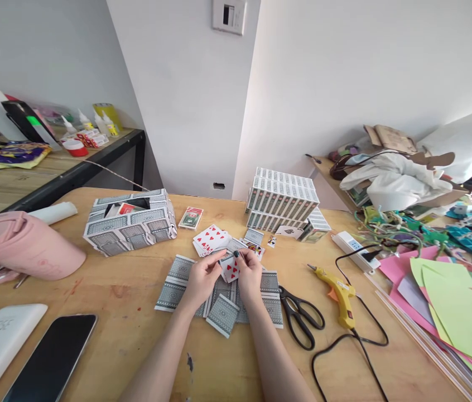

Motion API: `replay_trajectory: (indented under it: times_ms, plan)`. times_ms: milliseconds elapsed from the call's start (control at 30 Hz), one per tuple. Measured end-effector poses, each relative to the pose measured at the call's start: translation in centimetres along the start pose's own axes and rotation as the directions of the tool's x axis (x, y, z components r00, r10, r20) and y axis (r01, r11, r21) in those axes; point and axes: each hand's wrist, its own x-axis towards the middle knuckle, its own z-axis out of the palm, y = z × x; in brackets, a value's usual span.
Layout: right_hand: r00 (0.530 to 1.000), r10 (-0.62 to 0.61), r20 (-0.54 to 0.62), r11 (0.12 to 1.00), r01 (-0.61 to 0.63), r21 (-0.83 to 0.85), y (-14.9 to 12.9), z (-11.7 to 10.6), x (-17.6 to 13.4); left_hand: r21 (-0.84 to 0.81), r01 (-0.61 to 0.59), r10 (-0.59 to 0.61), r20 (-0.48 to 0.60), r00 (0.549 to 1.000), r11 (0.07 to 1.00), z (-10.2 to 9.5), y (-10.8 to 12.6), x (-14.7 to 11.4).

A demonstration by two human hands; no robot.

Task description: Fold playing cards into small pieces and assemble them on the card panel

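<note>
Between both hands is a playing card (230,269) with red hearts facing me. My left hand (206,277) pinches its left side, and my right hand (249,272) pinches its right side. Beneath them lies a panel of joined grey-patterned cards (173,285), partly covered by my hands. A loose folded card (223,315), back up, rests on the panel's front edge. Just beyond my fingers are loose face-up cards (210,239) with red hearts. Black-handled scissors (300,318) lie right of the panel, touching or close to its edge.
A card-covered box (131,220) stands back left beside a card pack (191,218). Stacked card packs (282,195) stand at the back. On the right are a yellow glue gun (336,293), its cord, a power strip (355,250) and coloured paper (462,301). A phone (52,357) lies front left.
</note>
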Motion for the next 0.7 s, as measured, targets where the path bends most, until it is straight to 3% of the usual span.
replay_trajectory:
  times_ms: [267, 367, 467, 567, 700]
  plan:
    - [1.000, -0.009, -0.023, 1.000, 0.010, 0.020, 0.39, 0.40, 0.20, -0.175, -0.007, 0.003, -0.027, 1.000, 0.985, 0.45, 0.08, 0.03]
    - [0.998, -0.046, -0.038, 0.999, 0.045, -0.030, 0.72, 0.47, 0.36, -0.058, -0.030, 0.028, -0.034, 0.999, 0.998, 0.48, 0.01, 0.01]
    - [0.996, -0.093, 0.011, 0.993, 0.094, -0.072, 0.59, 0.44, 0.30, 0.076, -0.060, 0.069, -0.118, 0.991, 0.995, 0.39, -0.24, 0.07]
    - [0.986, -0.155, 0.068, 0.983, 0.161, -0.091, 0.17, 0.31, 0.07, 0.127, -0.065, 0.088, -0.187, 0.978, 0.990, 0.30, -0.53, 0.16]
    - [0.974, -0.212, 0.080, 0.958, 0.224, -0.182, -0.25, 0.12, -0.19, 0.170, -0.077, 0.112, -0.203, 0.973, 0.982, 0.19, -0.75, 0.15]
